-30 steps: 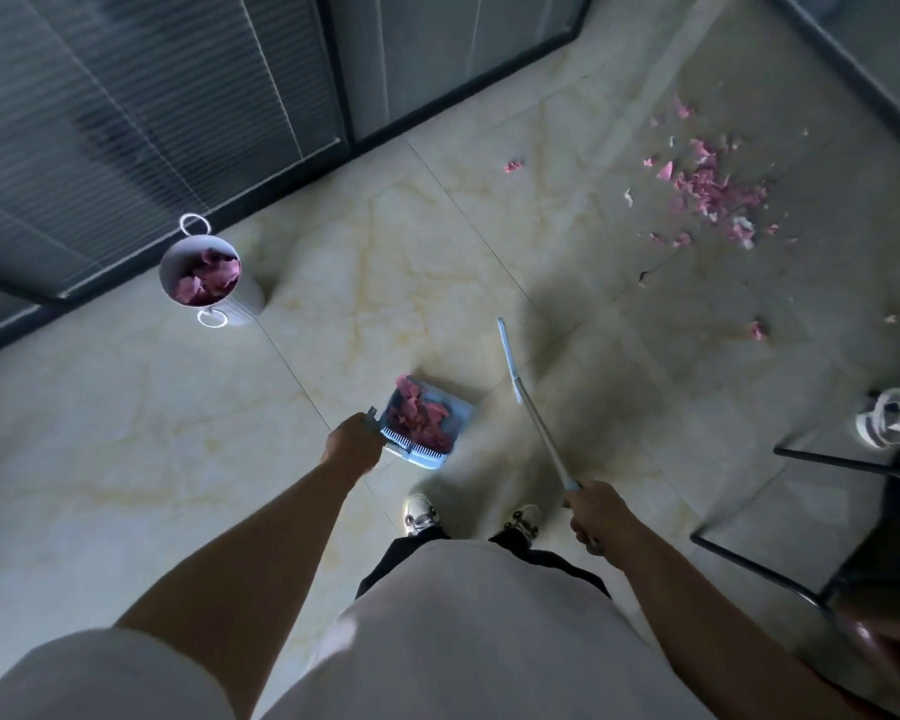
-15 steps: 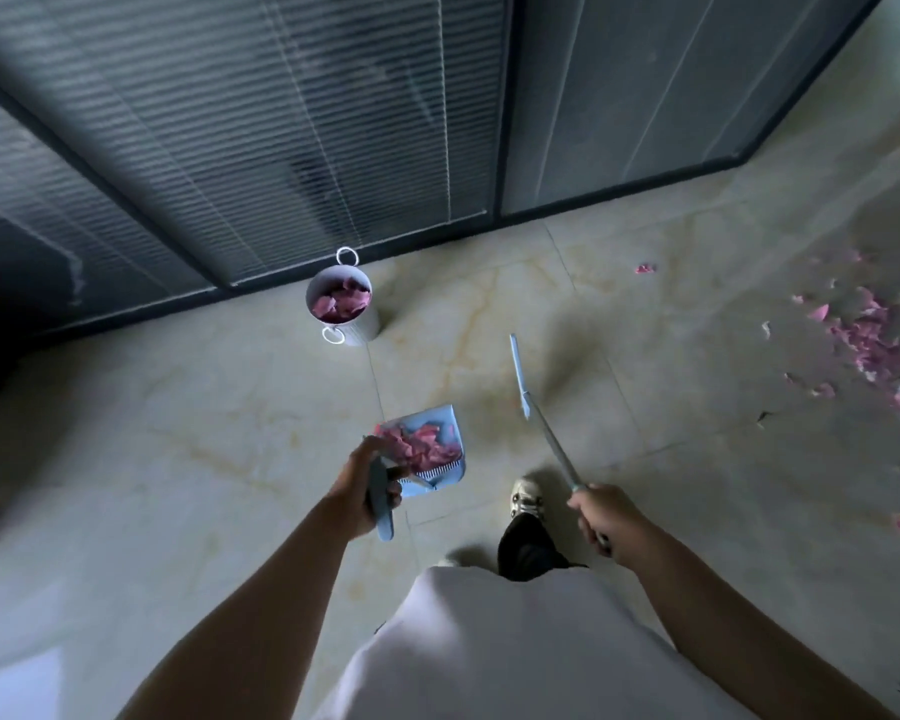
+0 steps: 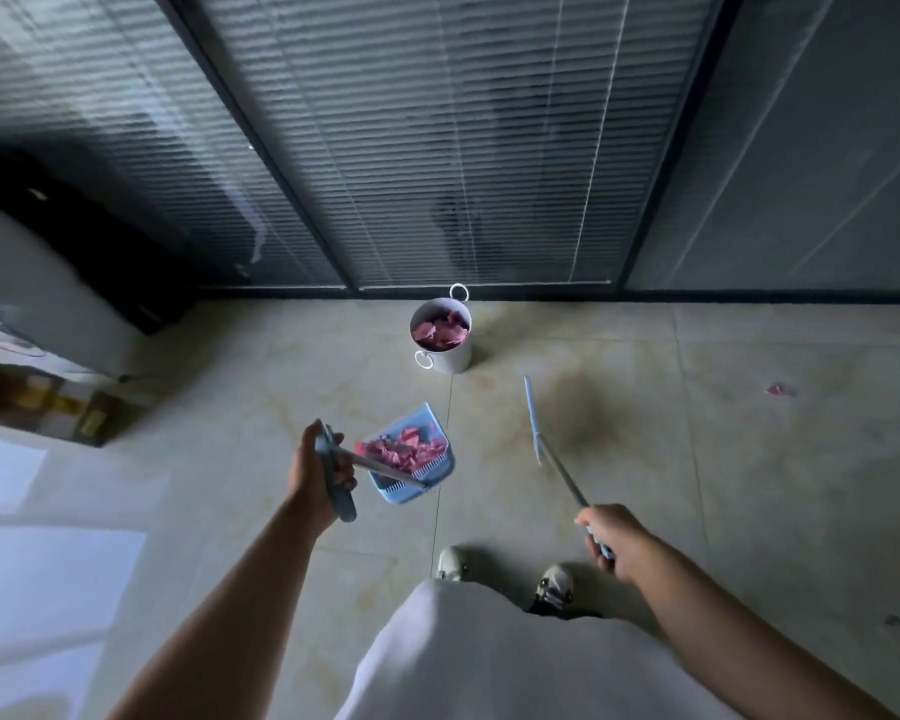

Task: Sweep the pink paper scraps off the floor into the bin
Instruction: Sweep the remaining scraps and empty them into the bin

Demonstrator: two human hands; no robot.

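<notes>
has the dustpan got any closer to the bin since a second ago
Yes. The dustpan in the left hand is nearer the bin.

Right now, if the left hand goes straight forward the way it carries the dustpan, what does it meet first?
Probably the white bin, ahead of the left hand and dustpan; the floor between looks bare, though depth is unclear.

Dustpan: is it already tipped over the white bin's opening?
No: the dustpan, loaded with pink scraps and gripped by the left hand, is short of the white bin by the wall.
</notes>
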